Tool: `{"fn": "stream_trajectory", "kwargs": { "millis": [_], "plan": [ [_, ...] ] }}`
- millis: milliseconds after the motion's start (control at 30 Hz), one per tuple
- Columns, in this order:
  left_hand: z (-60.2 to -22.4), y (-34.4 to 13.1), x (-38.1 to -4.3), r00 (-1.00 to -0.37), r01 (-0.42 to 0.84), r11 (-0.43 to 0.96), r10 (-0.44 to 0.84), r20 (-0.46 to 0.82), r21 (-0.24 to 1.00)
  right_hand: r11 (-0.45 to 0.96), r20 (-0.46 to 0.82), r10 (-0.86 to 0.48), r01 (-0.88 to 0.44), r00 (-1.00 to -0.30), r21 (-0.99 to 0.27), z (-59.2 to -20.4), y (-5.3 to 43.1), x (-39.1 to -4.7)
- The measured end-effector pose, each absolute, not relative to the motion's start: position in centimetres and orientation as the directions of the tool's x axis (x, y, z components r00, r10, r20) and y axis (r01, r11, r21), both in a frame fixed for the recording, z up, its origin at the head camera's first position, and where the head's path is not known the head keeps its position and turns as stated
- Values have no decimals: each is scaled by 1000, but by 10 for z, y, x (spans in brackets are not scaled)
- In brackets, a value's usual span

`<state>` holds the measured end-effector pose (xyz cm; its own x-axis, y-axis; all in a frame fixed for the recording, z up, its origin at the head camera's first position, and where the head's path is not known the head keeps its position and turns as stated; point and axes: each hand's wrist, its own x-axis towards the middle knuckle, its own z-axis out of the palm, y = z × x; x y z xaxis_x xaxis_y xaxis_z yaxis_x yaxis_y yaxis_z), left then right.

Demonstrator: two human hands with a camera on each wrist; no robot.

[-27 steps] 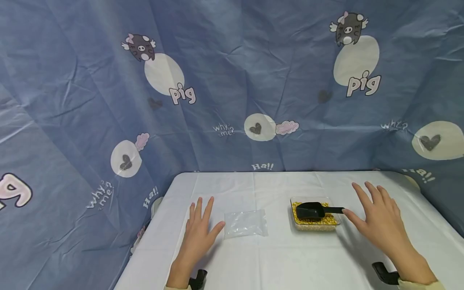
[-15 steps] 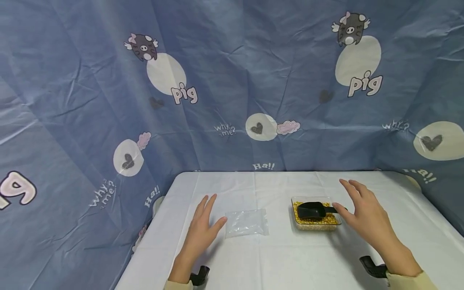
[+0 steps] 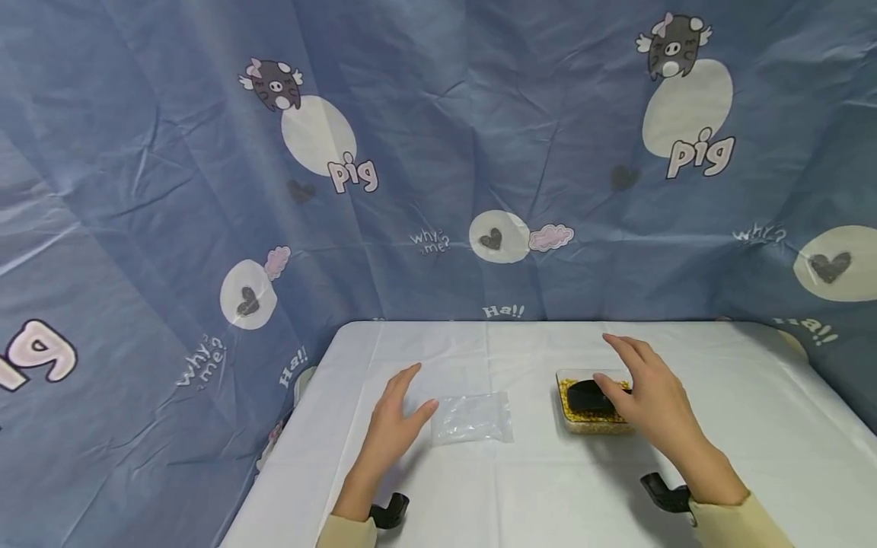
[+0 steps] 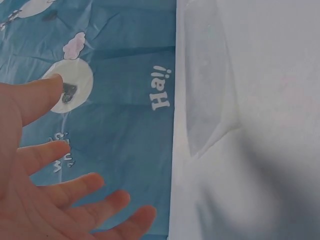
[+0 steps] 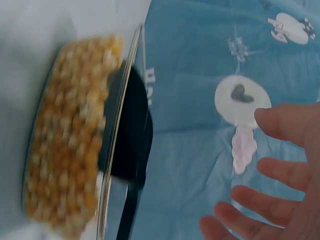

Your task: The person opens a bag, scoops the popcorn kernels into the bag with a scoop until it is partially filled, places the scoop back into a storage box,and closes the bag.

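Observation:
A clear plastic bag (image 3: 473,418) lies flat on the white table, and its edge also shows in the left wrist view. My left hand (image 3: 392,426) hovers just left of the bag with its fingers extended and holds nothing. To the right stands a clear container (image 3: 596,428) filled with yellow corn kernels (image 5: 70,135). A black scoop (image 5: 131,125) rests on the corn, its handle reaching over the rim. My right hand (image 3: 654,399) is over the container's right side, thumb and fingers apart, covering the scoop's handle in the head view. Nothing is in that hand.
The table (image 3: 534,495) has a white cover. A blue curtain (image 3: 411,152) with pig prints hangs behind it and along the left side. A black wrist mount (image 3: 390,510) sits on the left arm, another mount (image 3: 664,493) on the right.
My right hand has moved left, from beside the scoop's handle to over it. My left hand has shifted slightly right, closer to the bag. Bag, container and scoop stay in place.

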<state>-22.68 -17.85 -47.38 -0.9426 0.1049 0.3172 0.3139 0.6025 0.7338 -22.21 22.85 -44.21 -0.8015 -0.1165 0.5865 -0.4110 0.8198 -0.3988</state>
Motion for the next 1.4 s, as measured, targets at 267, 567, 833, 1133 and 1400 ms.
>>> {"fn": "stream_trajectory", "kwargs": {
  "millis": [267, 567, 833, 1133, 1400],
  "plan": [
    [-484, -168, -228, -955, 285, 584, 108, 275, 760, 779, 531, -115, -408, -839, -476, -446, 197, -226],
    [-494, -155, -227, -950, 307, 566, 136, 281, 765, 748, 510, -130, -421, -851, -513, -459, 167, -226],
    [-499, -146, -227, -927, 375, 504, 211, 310, 778, 747, 504, -140, -424, -853, -512, -465, 144, -223],
    [-503, -141, -228, -929, 358, 426, 249, 273, 830, 729, 435, -161, -404, -886, -552, -474, 123, -217],
    [-509, -141, -229, -934, 334, 456, 275, 226, 825, 707, 422, -177, -413, -889, -574, -486, 109, -216]
  ]
}}
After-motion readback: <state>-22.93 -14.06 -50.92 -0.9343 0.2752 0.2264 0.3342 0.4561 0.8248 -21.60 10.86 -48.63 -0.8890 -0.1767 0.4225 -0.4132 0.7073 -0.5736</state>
